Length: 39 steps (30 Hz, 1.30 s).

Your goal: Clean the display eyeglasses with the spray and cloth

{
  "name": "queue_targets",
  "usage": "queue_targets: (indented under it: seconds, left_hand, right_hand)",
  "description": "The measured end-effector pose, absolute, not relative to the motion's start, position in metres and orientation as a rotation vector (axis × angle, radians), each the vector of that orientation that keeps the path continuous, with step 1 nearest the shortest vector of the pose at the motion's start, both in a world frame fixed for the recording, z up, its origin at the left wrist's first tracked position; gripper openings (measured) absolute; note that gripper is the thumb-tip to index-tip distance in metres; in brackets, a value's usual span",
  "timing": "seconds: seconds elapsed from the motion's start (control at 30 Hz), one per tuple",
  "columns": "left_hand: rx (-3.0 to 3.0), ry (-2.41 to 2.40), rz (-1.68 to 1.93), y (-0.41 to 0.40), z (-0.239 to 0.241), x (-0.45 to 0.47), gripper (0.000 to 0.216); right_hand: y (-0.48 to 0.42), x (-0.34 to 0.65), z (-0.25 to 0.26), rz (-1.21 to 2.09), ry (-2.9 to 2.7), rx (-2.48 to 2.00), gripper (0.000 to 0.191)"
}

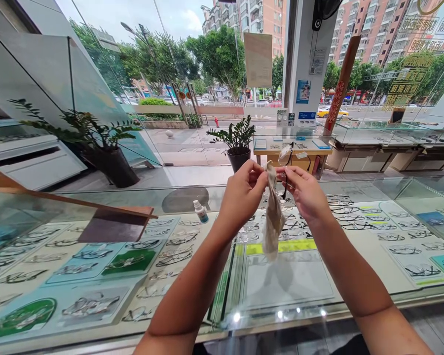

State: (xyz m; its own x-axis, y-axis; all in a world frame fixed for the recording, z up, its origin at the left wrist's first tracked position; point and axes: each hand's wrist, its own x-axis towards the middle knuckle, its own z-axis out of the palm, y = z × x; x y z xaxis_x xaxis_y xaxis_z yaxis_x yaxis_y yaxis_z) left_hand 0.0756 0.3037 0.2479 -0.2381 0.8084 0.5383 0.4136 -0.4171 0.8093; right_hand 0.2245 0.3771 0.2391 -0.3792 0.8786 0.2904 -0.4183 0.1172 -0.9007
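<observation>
Above the glass bench (355, 256), both hands are raised close together. Left hand (242, 190) has its grip closed on the top edge of a beige cloth (273, 217), which hangs down between the two hands. Right hand (305, 190) has its grip closed on a pair of glasses (285, 157), one lens standing up above the fingers. A small spray bottle (200, 211) stands on the bench to the left, well apart from the hands. Under the glass lie many rows of display frames (170, 249).

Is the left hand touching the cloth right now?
Touching. The head view shows the left hand pinching the top edge of the cloth between fingertips and thumb, with the rest hanging below; no gap is visible.
</observation>
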Motion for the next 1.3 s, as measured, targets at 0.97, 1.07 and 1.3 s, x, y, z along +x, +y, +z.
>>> queue_targets:
  seconds: [0.97,1.07,1.3]
  left_hand:
    - [1.566,1.148,1.475,0.303,0.253,0.084,0.060]
    - [1.462,0.948,1.399,0.306,0.254,0.079,0.054]
    - [1.249,0.698,1.342,0.308,0.251,0.074,0.044]
  right_hand:
    - [0.352,0.213,0.244,1.275,-1.288,-0.295,0.036]
    - [0.351,0.213,0.244,1.368,-1.267,-0.244,0.035]
    - [0.354,0.215,0.245,1.478,-1.275,-0.194,0.033]
